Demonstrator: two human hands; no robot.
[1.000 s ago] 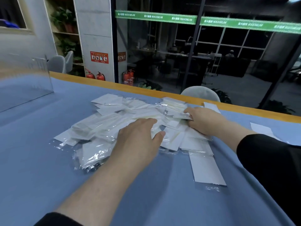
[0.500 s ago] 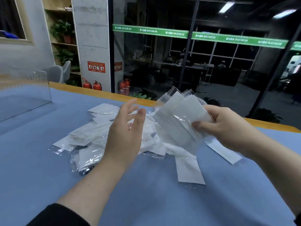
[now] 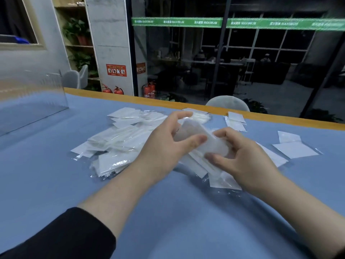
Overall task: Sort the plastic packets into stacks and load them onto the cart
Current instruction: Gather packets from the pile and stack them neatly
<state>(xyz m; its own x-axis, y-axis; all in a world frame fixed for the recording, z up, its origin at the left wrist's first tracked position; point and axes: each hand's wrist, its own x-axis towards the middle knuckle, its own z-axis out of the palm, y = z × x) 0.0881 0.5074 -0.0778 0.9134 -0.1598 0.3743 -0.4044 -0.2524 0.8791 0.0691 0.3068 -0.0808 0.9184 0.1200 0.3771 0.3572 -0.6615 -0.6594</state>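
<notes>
Both hands grip one small bundle of packets (image 3: pixel 200 141) just above the worktop (image 3: pixel 56 174): the left hand (image 3: pixel 168 144) curls its thumb and fingers round one end, the right hand (image 3: pixel 240 156) pinches the other. Most packets lie in a loose unsorted pile (image 3: pixel 119 144), with a few strays (image 3: pixel 295 148) further right. No finished stack or cart shows, so the sorting looks barely begun

left hand (image 3: pixel 164 146) and right hand (image 3: pixel 242 161) gripping packet bundle (image 3: pixel 201 139), above packet pile (image 3: pixel 119 141)
</notes>
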